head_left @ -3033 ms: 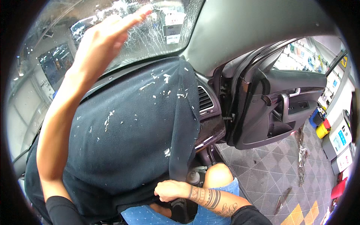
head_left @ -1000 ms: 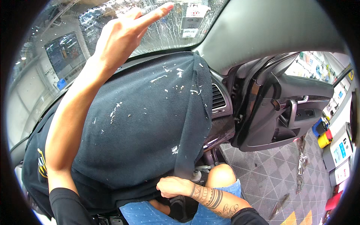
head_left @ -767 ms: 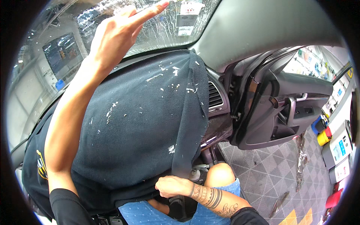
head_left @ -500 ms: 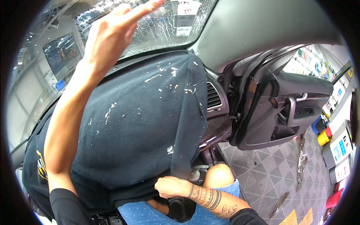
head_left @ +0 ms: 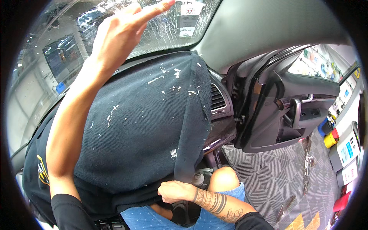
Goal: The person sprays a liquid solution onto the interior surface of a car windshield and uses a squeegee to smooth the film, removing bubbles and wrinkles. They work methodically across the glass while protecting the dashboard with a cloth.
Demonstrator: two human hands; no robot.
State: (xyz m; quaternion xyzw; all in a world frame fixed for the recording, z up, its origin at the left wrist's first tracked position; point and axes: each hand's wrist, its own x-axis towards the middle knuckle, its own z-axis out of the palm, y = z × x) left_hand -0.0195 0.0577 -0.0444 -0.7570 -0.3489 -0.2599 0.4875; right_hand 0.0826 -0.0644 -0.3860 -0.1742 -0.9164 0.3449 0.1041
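My left hand is raised in front of the wet windshield, one finger stretched toward the upper right and the others partly bent; nothing shows in it. Its fingertip lies near the top edge of view, beside the paper stickers on the glass. Whether it touches the glass I cannot tell. My right hand is closed in a fist above my lap, next to the lower edge of the black cloth draped over the dashboard. What the fist holds, if anything, is hidden. White scraps lie scattered across the cloth.
An air vent sits at the cloth's right edge. The car door stands open on the right, over a patterned tile floor with dark strips lying on it. A yellow container and white-and-grey boxes line the far right.
My left hand has shifted slightly to the right along the windshield, its finger still outstretched. My right hand stays in nearly the same place.
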